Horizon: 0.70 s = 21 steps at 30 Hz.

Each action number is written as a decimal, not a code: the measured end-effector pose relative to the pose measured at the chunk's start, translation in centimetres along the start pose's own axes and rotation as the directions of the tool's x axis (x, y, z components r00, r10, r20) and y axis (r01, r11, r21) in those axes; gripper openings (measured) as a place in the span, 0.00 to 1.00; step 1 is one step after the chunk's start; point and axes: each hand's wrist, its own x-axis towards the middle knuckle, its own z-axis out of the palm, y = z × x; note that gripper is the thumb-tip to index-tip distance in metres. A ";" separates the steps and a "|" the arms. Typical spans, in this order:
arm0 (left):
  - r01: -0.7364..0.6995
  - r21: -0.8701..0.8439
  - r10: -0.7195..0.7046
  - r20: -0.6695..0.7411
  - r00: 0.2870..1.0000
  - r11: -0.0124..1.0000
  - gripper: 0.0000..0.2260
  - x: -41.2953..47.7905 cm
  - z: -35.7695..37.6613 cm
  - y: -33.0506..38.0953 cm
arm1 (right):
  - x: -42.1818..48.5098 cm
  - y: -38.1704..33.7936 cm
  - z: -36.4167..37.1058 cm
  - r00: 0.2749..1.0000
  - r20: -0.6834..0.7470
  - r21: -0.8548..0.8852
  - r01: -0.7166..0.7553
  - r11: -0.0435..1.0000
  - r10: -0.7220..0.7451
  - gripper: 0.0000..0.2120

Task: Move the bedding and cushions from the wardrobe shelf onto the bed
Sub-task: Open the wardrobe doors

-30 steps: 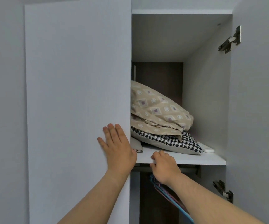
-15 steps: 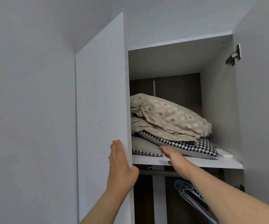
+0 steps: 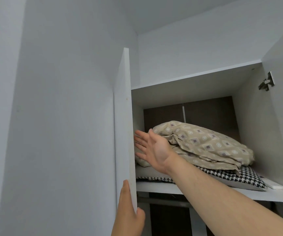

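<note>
While the beige bedding [image 3: 205, 143], puffy, creased and printed with small squares and circles, is piled on the wardrobe shelf [image 3: 222, 193] at centre right of the frame, nothing is yet lifted. Beneath it a flat houndstooth cushion [image 3: 239, 178] is squashed by its weight. The right hand [image 3: 154, 149] is spread wide and empty at the bedding's left end, probably so that it can be scooped from below; contact cannot be judged. At lower left, the left hand [image 3: 128, 217] is laid with straight fingers along the smooth white door [image 3: 123, 133], seemingly so that it is held clear
</note>
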 end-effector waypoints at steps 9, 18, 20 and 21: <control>0.098 -0.030 -0.097 0.016 0.995 0.995 0.32 0.9 -7.7 -2.2 | 3.7 2.0 7.2 1.000 0.004 -0.105 -0.013 0.994 0.014 0.28; 0.176 -0.148 -0.200 -0.163 0.966 0.973 0.13 1.4 -13.2 -4.9 | 5.6 3.6 13.5 0.997 0.001 -0.187 -0.075 0.980 0.076 0.27; 0.191 -0.148 -0.215 -0.175 0.961 0.970 0.12 1.6 -14.1 -5.1 | 6.1 4.1 14.5 0.997 -0.003 -0.210 -0.076 0.975 0.077 0.27; 0.202 -0.148 -0.226 -0.172 0.959 0.968 0.12 1.6 -14.5 -5.3 | 6.2 4.3 15.0 0.997 -0.004 -0.218 -0.076 0.973 0.077 0.27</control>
